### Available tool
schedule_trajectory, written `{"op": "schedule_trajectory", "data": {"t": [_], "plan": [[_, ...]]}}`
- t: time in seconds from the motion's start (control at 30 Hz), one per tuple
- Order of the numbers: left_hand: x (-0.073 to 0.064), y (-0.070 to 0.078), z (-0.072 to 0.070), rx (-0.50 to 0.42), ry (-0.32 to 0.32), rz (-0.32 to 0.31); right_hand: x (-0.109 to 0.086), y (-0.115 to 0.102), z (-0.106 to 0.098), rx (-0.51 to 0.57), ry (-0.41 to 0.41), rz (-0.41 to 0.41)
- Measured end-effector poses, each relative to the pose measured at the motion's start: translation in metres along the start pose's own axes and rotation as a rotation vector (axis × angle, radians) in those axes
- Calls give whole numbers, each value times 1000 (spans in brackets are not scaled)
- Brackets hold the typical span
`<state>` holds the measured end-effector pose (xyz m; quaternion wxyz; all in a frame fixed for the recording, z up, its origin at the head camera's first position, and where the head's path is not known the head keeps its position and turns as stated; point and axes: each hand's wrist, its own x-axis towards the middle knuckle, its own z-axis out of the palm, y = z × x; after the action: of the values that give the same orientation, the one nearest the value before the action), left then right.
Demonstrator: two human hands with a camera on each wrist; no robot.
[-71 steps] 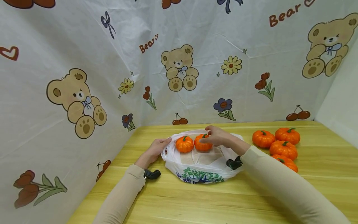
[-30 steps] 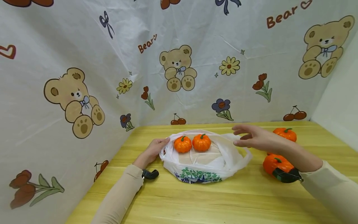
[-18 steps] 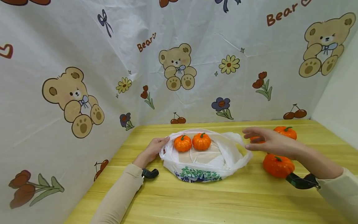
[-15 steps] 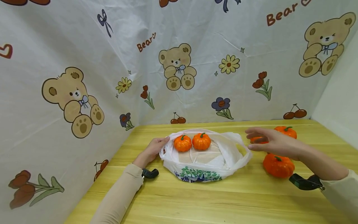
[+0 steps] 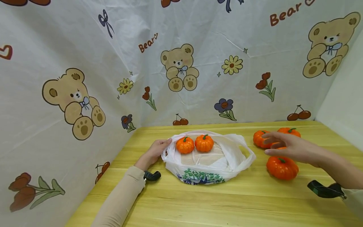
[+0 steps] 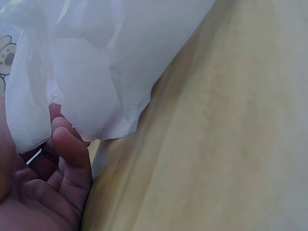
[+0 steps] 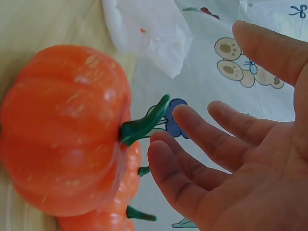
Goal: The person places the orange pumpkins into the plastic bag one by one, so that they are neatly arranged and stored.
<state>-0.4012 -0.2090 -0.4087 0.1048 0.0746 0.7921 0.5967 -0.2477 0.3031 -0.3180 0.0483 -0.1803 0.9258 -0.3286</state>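
Note:
A white plastic bag [image 5: 198, 171] with a green tree print lies spread on the table, its mouth facing up. Two small orange pumpkins [image 5: 185, 145] with green stems sit inside. At the bag's left rim my left hand [image 5: 155, 151] pinches the plastic; the left wrist view has a fold of it between thumb and fingers [image 6: 72, 154]. My right hand [image 5: 295, 146] hovers over the pumpkins on the right with spread fingers and holds nothing. The nearest of these, a pumpkin [image 7: 67, 130], fills the left of the right wrist view, apart from the fingers. Another is mostly hidden beneath the hand.
Two more pumpkins, a left one [image 5: 261, 139] and a right one [image 5: 290, 131], stand behind my right hand. The wooden table [image 5: 198, 205] meets a bear-print sheet [image 5: 181, 104] at the back and left. A white wall [image 5: 344, 104] bounds the right side.
My right hand has left the pumpkin in the bag and moved right, over the pumpkins outside it. The bag's right handle now stands out in view. My left hand stays at the rim.

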Motion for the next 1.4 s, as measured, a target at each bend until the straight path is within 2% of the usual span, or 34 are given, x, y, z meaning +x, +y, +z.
{"op": "schedule_trajectory", "data": {"t": [0.2, 0.47, 0.83, 1.1, 1.4], "plan": [[2, -1, 1, -27, -12, 16, -8, 11, -1, 22, -12, 2], [2, -2, -1, -19, -17, 18, -17, 26, -2, 62, -42, 20], [4, -3, -3, -21, -17, 11, -19, 37, 0, 5, 7, 8], [5, -4, -4, -32, -10, 5, -18, 43, 5, 14, -12, 10], [5, -4, -2, -27, -18, -4, -19, 49, 17, -43, -29, 29]]}}
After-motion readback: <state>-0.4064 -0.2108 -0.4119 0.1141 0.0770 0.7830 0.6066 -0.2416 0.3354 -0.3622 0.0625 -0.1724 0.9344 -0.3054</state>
